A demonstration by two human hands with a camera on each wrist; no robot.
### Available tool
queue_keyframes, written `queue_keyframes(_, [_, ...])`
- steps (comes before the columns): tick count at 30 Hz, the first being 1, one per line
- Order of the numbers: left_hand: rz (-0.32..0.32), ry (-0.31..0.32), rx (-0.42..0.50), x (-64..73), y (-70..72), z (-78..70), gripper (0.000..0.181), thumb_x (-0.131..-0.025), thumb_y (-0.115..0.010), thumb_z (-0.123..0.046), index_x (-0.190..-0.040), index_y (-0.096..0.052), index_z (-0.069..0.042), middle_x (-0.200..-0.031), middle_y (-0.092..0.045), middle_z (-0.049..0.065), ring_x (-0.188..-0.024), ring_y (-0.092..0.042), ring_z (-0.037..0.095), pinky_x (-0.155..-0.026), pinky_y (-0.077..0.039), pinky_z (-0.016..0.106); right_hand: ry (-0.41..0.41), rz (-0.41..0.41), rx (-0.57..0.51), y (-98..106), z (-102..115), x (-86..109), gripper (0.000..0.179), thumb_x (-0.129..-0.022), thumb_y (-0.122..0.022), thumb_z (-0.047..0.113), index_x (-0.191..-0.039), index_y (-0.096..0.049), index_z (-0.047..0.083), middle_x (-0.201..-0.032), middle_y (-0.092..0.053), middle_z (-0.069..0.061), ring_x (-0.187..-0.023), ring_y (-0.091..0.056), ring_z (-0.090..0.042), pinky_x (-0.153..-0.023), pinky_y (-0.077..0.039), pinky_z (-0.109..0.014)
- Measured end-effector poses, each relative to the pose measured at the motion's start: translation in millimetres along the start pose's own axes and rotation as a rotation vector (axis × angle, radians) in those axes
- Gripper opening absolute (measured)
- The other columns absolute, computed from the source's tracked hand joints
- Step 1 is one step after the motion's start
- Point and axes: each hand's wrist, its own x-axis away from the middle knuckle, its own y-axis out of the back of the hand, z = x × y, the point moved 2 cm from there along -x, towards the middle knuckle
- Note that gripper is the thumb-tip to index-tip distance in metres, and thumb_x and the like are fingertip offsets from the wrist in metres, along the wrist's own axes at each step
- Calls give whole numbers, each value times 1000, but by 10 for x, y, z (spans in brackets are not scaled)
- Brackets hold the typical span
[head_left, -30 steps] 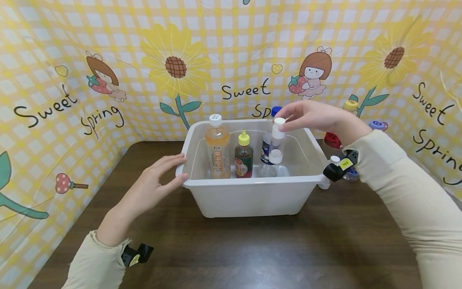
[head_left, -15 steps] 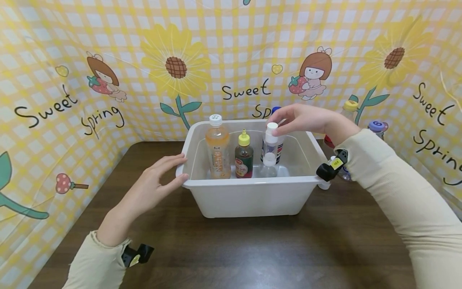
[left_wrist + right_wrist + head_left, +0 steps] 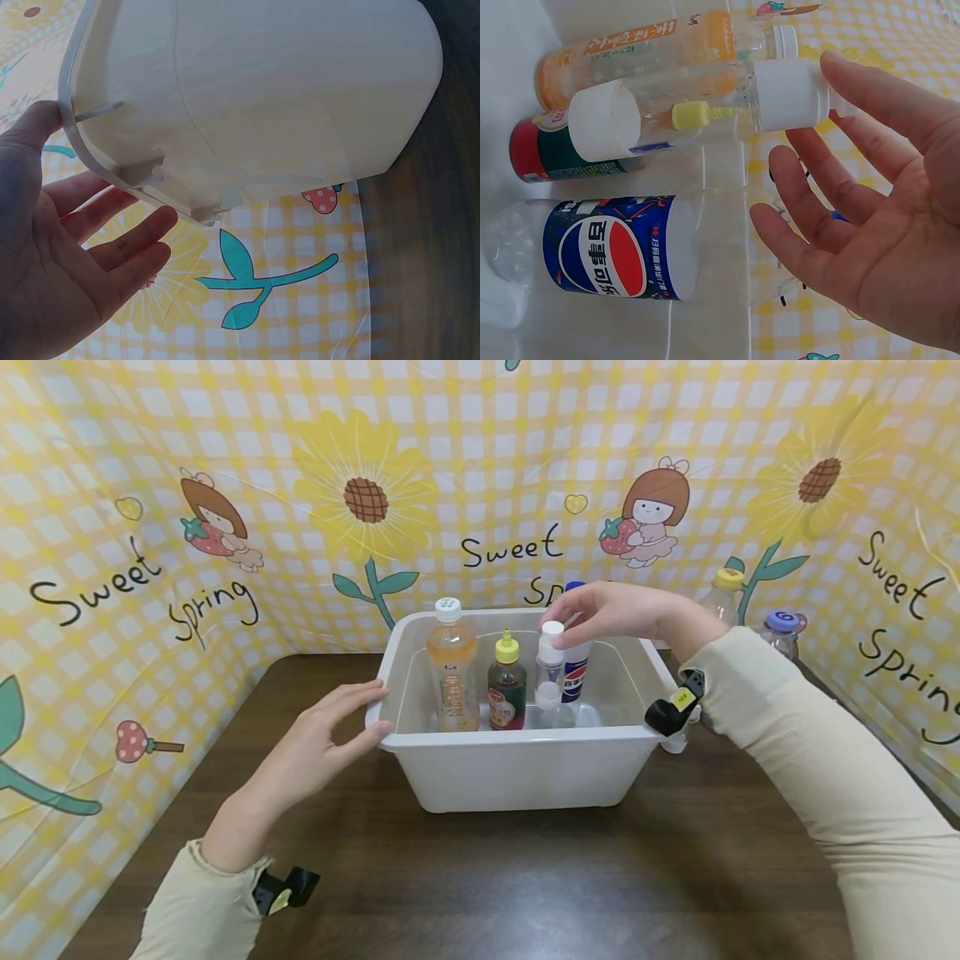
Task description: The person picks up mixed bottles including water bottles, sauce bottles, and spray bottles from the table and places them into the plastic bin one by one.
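Observation:
A small clear bottle (image 3: pixel 551 672) with a white cap and a white lower band is upright over the inside of the white plastic tub (image 3: pixel 525 777). My right hand (image 3: pixel 622 612) pinches its cap (image 3: pixel 789 96) between thumb and fingers, the remaining fingers loosely bent. Behind this bottle stands a Pepsi bottle (image 3: pixel 575 675) with a blue cap. To its left are a dark squeeze bottle (image 3: pixel 507 692) with a yellow nozzle cap and an orange drink bottle (image 3: pixel 452 681). My left hand (image 3: pixel 318 747) rests thumb and fingers on the tub's left front corner, its other fingers relaxed (image 3: pixel 127 259).
Right of the tub, beyond my right forearm, stand a bottle with a yellow cap (image 3: pixel 727 580), one with a purple cap (image 3: pixel 782 622) and a small white bottle (image 3: pixel 676 743). A checked cloth (image 3: pixel 487 468) hangs behind the dark wooden table (image 3: pixel 480 877).
My right hand has moved left and lower with the small clear bottle, bringing it from in front of the Pepsi bottle toward the squeeze bottle. My left hand has stayed at the rim.

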Motion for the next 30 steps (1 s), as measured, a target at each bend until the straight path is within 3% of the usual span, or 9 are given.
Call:
queue_keyframes(6, [1,1,-4,-2,8,1,48,-92,-58,-33,-133,-50,-9,-144,-44,9,-133,-41,31,-104,-35,54,1,24,27,-12,18,-40,33,-86,-68,25,-115,-60,12,-113,-61,-3,-107,-55,-18,-99,-43,-43])
queue_keyframes(16, [11,5,-5,-11,5,6,48,-92,-57,-35,-134,-50,-11,-143,-44,8,-133,-41,30,-104,-35,54,41,83,-22,-55,44,-110,28,-86,-67,16,-112,-60,10,-108,-62,-2,-104,-57,-18,-96,-46,-41])
queue_keyframes(30, [9,1,-4,-6,8,14,48,-92,-58,-34,-133,-50,-10,-143,-45,8,-132,-41,30,-104,-36,54,65,151,-2,-134,124,-196,33,-86,-68,17,-117,-60,9,-116,-61,-5,-106,-59,-20,-99,-47,-42])
